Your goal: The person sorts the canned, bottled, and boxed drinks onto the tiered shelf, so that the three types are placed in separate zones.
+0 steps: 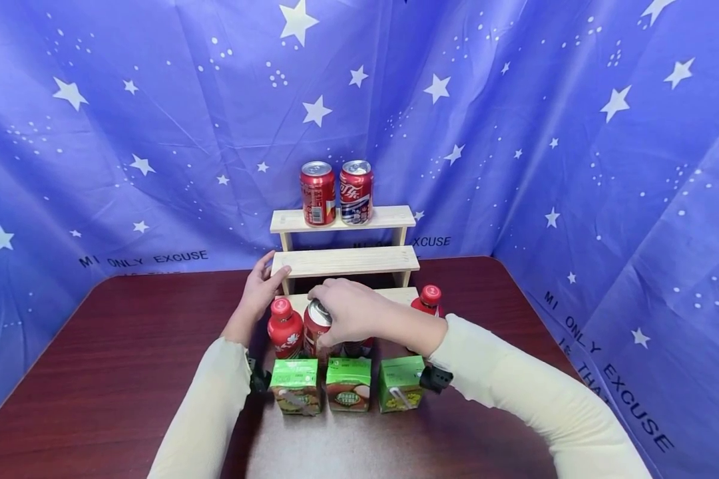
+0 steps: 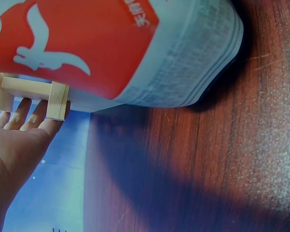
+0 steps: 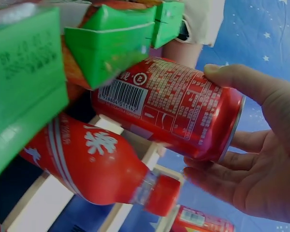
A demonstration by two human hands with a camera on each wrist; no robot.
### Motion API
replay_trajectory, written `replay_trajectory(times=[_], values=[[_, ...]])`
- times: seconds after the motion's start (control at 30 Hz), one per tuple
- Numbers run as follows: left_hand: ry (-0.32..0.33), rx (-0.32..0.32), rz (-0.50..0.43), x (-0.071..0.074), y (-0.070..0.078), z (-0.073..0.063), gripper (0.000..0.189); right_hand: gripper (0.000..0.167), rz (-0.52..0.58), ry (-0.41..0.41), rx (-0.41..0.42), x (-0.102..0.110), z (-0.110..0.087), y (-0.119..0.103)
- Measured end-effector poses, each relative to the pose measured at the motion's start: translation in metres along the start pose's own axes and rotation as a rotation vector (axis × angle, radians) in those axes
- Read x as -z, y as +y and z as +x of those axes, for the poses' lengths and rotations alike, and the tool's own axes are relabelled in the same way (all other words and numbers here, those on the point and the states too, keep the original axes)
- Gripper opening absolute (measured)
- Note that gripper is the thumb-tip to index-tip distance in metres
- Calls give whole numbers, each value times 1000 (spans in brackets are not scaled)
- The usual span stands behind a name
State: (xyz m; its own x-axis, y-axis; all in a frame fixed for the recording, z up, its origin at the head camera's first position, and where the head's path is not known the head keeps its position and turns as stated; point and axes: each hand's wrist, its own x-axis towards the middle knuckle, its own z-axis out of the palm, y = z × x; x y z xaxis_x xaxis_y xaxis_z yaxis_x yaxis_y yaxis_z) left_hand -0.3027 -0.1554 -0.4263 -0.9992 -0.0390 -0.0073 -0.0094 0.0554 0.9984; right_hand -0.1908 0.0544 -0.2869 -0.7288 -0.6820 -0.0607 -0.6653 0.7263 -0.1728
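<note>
In the head view, my right hand (image 1: 359, 309) grips the top of a red soda can (image 1: 315, 327) standing in a row of drinks. The right wrist view shows the thumb on one side of this can (image 3: 174, 104) and the fingers on the other. My left hand (image 1: 254, 294) holds the left end of the middle step of a three-tier wooden shelf (image 1: 347, 261), thumb over the plank. Beside the can stands a red-capped bottle (image 1: 285, 332), whose lower part (image 2: 101, 53) fills the top of the left wrist view. Another can (image 1: 359, 348) is mostly hidden under my right hand.
Two red cans (image 1: 317, 193) stand on the top step. A second red-capped bottle (image 1: 428, 299) is at the right, partly behind my right wrist. Three green-topped drink cartons (image 1: 348, 386) line the front. A blue starry curtain (image 1: 216, 120) hangs behind the dark table (image 1: 126, 346).
</note>
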Motion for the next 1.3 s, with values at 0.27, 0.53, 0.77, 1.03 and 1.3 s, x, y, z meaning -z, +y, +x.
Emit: replay_trajectory(times=[0.27,0.53,0.77,1.03,1.3], values=[[-1,-7,1,0,0,0,68,63,125,49,28,15,-10,0],[-12,12,-16,1,-1,1,69,65,253,166,45,25,-21,6],[-8,-7,-5,1,0,-2,68,72,322,275,46,32,-25,11],[-1,-13,20,1,1,-2,68,66,366,398,53,44,-29,15],[-12,-13,4,1,0,-1,66,68,482,438,-20,58,-31,26]])
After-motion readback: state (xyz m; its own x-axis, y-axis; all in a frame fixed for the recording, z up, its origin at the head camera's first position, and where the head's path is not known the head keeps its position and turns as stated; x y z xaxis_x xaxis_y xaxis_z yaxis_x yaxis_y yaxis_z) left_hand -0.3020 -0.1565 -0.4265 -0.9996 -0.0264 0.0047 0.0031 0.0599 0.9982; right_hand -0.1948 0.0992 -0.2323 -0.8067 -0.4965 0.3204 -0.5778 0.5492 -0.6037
